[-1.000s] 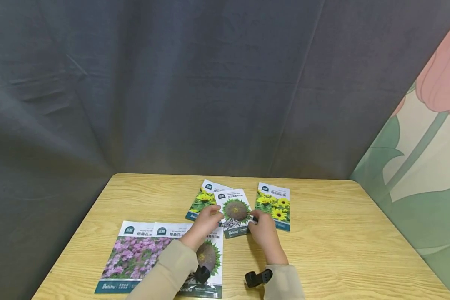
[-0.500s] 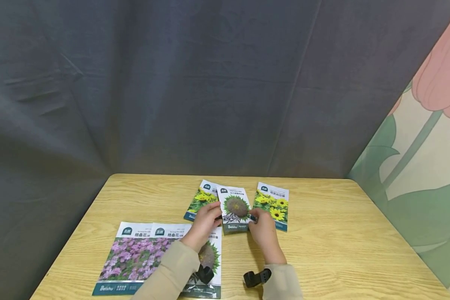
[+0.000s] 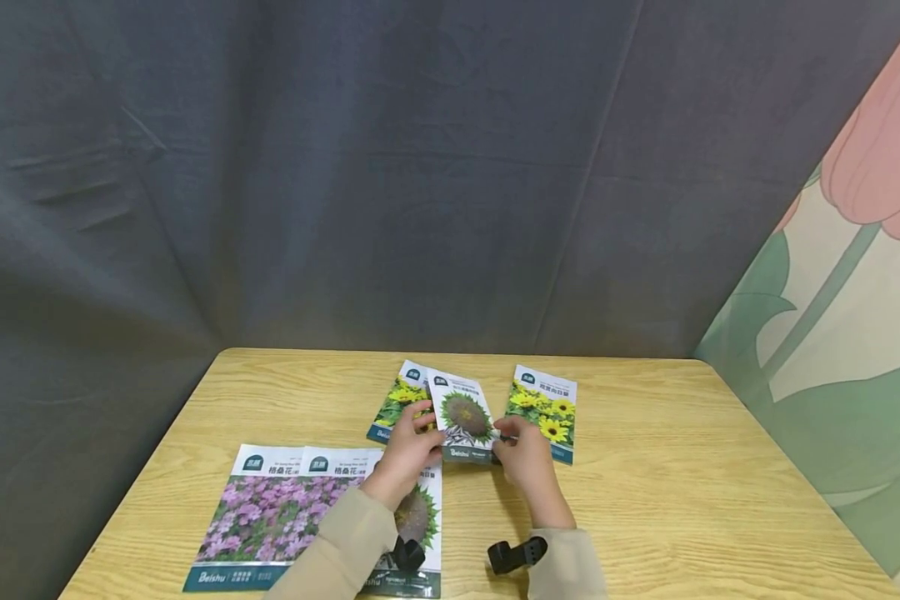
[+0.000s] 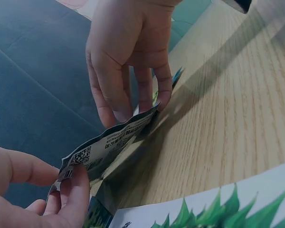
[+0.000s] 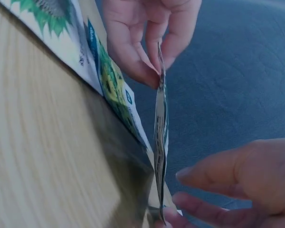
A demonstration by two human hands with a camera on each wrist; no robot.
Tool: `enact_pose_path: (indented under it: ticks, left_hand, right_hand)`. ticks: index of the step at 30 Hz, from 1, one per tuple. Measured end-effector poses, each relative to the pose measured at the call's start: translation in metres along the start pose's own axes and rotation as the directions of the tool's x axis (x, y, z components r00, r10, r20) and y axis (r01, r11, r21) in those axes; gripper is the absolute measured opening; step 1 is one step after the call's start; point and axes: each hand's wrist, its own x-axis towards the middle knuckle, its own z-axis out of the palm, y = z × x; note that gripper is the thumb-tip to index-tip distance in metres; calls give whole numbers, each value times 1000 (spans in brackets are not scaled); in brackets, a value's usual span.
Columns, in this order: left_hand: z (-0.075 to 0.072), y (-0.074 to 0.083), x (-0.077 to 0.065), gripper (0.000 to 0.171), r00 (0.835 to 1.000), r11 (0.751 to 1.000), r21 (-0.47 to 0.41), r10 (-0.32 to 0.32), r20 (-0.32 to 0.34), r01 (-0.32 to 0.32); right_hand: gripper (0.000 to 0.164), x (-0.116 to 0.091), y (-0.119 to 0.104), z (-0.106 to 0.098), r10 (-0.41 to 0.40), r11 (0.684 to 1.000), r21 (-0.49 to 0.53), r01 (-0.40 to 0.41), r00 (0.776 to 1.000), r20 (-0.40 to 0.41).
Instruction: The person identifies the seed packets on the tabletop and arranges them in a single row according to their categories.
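Note:
In the head view, a seed packet (image 3: 465,414) with a large brown-centred, green-fringed sunflower head is raised at a tilt over the table. My left hand (image 3: 407,452) pinches its lower left edge between thumb and fingers. At the opposite edge is my right hand (image 3: 527,457); its fingertips (image 5: 173,216) touch the edge while its thumb (image 5: 192,175) stands off from the packet in the right wrist view. The packet's printed back (image 4: 116,142), with a QR code, faces the left wrist camera. Partly behind it lies a yellow-flower packet (image 3: 399,403).
Another yellow-flower packet (image 3: 546,417) lies right of my right hand. At front left, two pink-flower packets (image 3: 249,517) overlap, and a second sunflower-head packet (image 3: 426,542) lies partly under my left sleeve. A dark curtain (image 3: 450,175) hangs behind the wooden table (image 3: 682,467).
The held packet has tilted and turned slightly and sits a little farther up and left in the head view. My left fingers have shifted along its edge; the lying packets stay put.

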Motion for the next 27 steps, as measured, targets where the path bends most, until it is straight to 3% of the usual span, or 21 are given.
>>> enact_pose_path:
  ticks: [9, 19, 27]
  left_hand:
    - [-13, 2, -13, 66, 998, 1000, -1, 29, 47, -29]
    - [-21, 6, -24, 70, 996, 999, -25, -19, 88, 21]
    - [-18, 11, -31, 47, 996, 996, 94, -10, 93, 1]
  right_hand:
    - [30, 0, -3, -5, 55, 992, 105, -65, 995, 88]
    - [39, 0, -5, -10, 86, 957, 263, -124, 984, 155]
    - [44, -2, -8, -19, 82, 960, 255, -117, 986, 144]
